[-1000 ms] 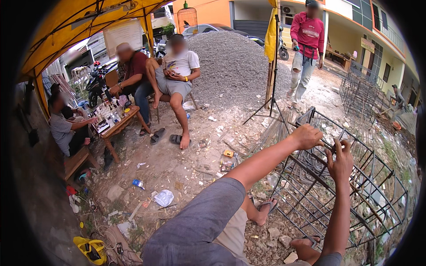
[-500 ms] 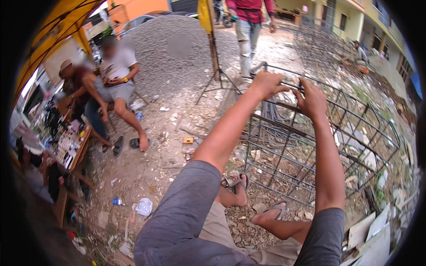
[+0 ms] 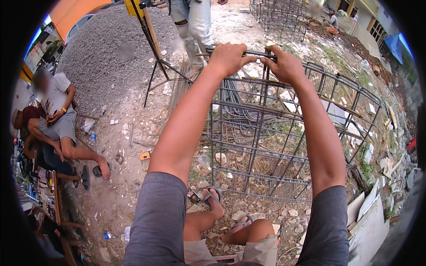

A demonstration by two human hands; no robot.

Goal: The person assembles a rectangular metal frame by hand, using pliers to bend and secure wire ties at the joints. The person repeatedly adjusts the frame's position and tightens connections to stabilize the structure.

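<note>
A long cage of tied reinforcing bars [image 3: 262, 106] stands on the ground in front of me. My left hand [image 3: 230, 60] is closed over a bar at its top near end, thumb stretched toward the right. Just right of it, my right hand [image 3: 286, 66] grips the same upper part of the cage, fingers curled over the bar and thumb below. A small gap separates the two thumbs. The exact contact of the fingertips is hidden behind the hands. Both forearms reach forward over the cage.
Bent grey rods [image 3: 237, 104] lie beyond the cage. A tripod [image 3: 156, 66] stands ahead left, before a gravel heap [image 3: 102, 44]. A person in jeans [image 3: 195, 26] is just beyond my hands. Seated people [image 3: 62, 106] are at left. Broken boards [image 3: 368, 226] lie at right.
The view has turned right and tilted down, so the surroundings sit further left. Both hands remain on the cage, a little wider apart in the picture. The jeans-wearing person now shows mostly as legs.
</note>
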